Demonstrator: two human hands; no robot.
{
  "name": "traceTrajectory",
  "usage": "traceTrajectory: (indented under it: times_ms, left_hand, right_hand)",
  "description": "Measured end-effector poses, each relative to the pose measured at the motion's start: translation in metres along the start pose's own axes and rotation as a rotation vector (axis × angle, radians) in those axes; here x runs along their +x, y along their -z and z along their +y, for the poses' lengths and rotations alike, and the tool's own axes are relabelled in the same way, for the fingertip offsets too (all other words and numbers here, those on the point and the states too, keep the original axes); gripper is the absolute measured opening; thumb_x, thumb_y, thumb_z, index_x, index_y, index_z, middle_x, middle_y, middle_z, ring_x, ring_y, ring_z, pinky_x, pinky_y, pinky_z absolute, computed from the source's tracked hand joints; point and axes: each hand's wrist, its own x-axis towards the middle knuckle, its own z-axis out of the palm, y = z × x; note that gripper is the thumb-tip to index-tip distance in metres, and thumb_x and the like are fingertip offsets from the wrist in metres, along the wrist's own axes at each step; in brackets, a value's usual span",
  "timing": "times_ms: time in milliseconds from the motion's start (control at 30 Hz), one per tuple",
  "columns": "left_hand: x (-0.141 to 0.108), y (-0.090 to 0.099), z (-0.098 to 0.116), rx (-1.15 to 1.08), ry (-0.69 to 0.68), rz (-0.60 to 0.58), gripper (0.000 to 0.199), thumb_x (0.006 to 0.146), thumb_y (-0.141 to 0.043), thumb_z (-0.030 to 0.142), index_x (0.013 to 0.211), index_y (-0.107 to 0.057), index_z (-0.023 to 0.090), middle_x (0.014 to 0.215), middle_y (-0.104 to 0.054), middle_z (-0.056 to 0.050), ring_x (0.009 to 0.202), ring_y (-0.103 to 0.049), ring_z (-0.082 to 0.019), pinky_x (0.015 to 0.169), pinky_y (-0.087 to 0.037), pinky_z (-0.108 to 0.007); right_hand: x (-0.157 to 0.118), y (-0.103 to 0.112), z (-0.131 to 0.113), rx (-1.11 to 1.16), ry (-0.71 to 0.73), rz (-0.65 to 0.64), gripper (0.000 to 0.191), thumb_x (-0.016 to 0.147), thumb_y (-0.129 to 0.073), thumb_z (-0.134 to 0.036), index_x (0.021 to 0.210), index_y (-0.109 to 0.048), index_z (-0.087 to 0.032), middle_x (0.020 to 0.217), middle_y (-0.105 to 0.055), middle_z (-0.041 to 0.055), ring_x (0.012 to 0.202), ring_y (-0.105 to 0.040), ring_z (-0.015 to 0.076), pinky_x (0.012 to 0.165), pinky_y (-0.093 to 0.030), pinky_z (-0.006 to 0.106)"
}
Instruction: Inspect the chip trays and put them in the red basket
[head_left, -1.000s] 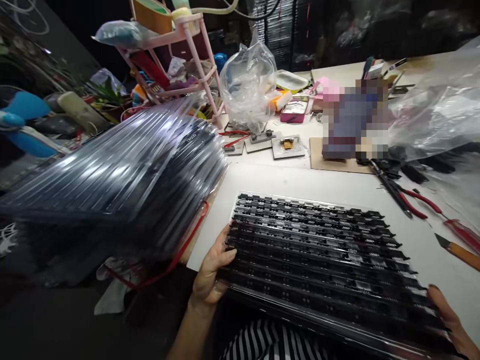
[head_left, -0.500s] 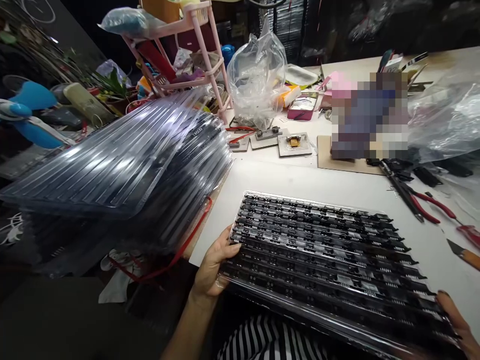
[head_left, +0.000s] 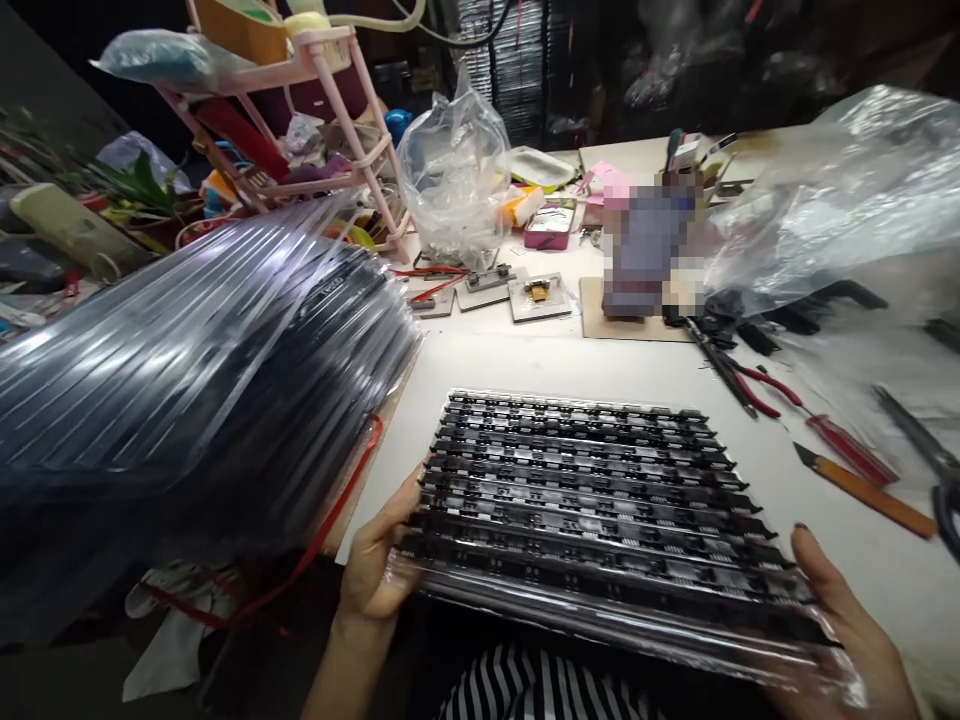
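Clear plastic tray (head_left: 592,590) — rows of black parts (head_left: 585,480) inside, both hands gripping.

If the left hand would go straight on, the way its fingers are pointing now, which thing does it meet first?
The left hand would meet the clear plastic tray first: it grips that tray's left side. Beyond, probably the white work surface, though depth is unclear.

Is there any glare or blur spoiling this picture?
In the head view, glare streaks the stacked plastic trays, whose lower left smears; the held tray glints along its ridges; square blocks obscure something on the table; the background is dark.
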Motion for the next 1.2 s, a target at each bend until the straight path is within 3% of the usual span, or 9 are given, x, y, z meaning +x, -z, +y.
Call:
traceTrajectory:
  times_ms: [133, 267, 367, 500, 700, 833, 1033, 1200]
  left_hand:
    - [0.001, 0.014, 0.003, -0.132, -0.074, 0.058, 0.055, 0.082, -0.047, 0.014, 0.137, -0.042, 0.021, 0.099, -0.073, -0.006, 0.087, -0.069, -0.019, 0.080, -0.055, -0.028]
    - [-0.001, 0.017, 0.001, -0.093, -0.070, 0.121, 0.063, 0.079, -0.045, 0.006, 0.138, -0.041, 0.025, 0.116, -0.067, -0.006, 0.095, -0.067, -0.018, 0.083, -0.054, -0.026]
    - [-0.002, 0.019, -0.001, -0.040, -0.061, 0.146, 0.066, 0.078, -0.047, 0.008, 0.140, -0.038, 0.029, 0.126, -0.061, -0.004, 0.102, -0.064, -0.020, 0.091, -0.050, -0.030]
    - [-0.001, 0.023, -0.001, 0.012, -0.075, 0.236, 0.067, 0.076, -0.048, 0.009, 0.139, -0.039, 0.032, 0.129, -0.059, -0.002, 0.103, -0.064, -0.017, 0.088, -0.050, -0.024]
    - [0.002, 0.009, -0.002, 0.045, -0.113, 0.430, 0.066, 0.073, -0.049, 0.009, 0.135, -0.044, 0.032, 0.115, -0.068, 0.001, 0.099, -0.065, -0.018, 0.090, -0.050, -0.025]
    - [0.000, 0.009, -0.001, 0.033, -0.117, 0.436, 0.066, 0.072, -0.052, 0.011, 0.133, -0.046, 0.036, 0.109, -0.070, 0.004, 0.105, -0.062, -0.019, 0.087, -0.052, -0.024]
    - [0.001, 0.031, 0.004, 0.067, -0.072, 0.344, 0.060, 0.075, -0.057, 0.016, 0.129, -0.049, 0.042, 0.112, -0.069, 0.007, 0.113, -0.057, -0.018, 0.078, -0.053, -0.017]
    - [0.001, 0.022, 0.002, 0.079, -0.095, 0.365, 0.058, 0.077, -0.055, 0.017, 0.131, -0.049, 0.037, 0.113, -0.069, 0.004, 0.109, -0.060, -0.018, 0.078, -0.053, -0.016]
  right_hand:
    - [0.000, -0.011, 0.004, 0.105, -0.065, -0.143, 0.025, 0.082, -0.061, -0.038, 0.100, -0.072, -0.025, 0.101, -0.072, 0.0059, 0.102, -0.064, 0.0280, 0.099, -0.043, 0.049]
    - [0.003, -0.012, 0.010, 0.159, -0.096, -0.264, 0.021, 0.081, -0.063, -0.033, 0.097, -0.073, -0.024, 0.090, -0.074, 0.0031, 0.100, -0.065, 0.0244, 0.100, -0.043, 0.045]
    - [0.003, -0.011, 0.011, 0.176, -0.096, -0.291, 0.013, 0.079, -0.067, -0.029, 0.088, -0.074, -0.023, 0.084, -0.074, 0.0021, 0.098, -0.066, 0.0232, 0.100, -0.044, 0.041]
    - [0.002, -0.012, 0.009, 0.187, -0.119, -0.304, 0.016, 0.081, -0.066, -0.032, 0.088, -0.074, -0.021, 0.085, -0.074, 0.0027, 0.099, -0.065, 0.0227, 0.100, -0.043, 0.042]
    - [0.004, -0.012, 0.010, 0.221, -0.153, -0.350, 0.019, 0.083, -0.062, -0.034, 0.086, -0.074, -0.019, 0.089, -0.074, 0.0044, 0.102, -0.064, 0.0232, 0.100, -0.042, 0.044]
    - [0.004, -0.011, 0.012, 0.241, -0.143, -0.359, 0.020, 0.084, -0.061, -0.034, 0.089, -0.074, -0.020, 0.090, -0.074, 0.0044, 0.103, -0.063, 0.0230, 0.100, -0.042, 0.044]
    - [0.006, -0.011, 0.013, 0.239, -0.118, -0.362, 0.024, 0.082, -0.063, -0.037, 0.095, -0.073, -0.019, 0.091, -0.073, 0.0054, 0.103, -0.062, 0.0232, 0.099, -0.042, 0.042]
    - [0.007, -0.012, 0.012, 0.251, -0.137, -0.368, 0.027, 0.088, -0.055, -0.035, 0.105, -0.070, -0.020, 0.095, -0.073, 0.0048, 0.104, -0.062, 0.0221, 0.099, -0.041, 0.042]
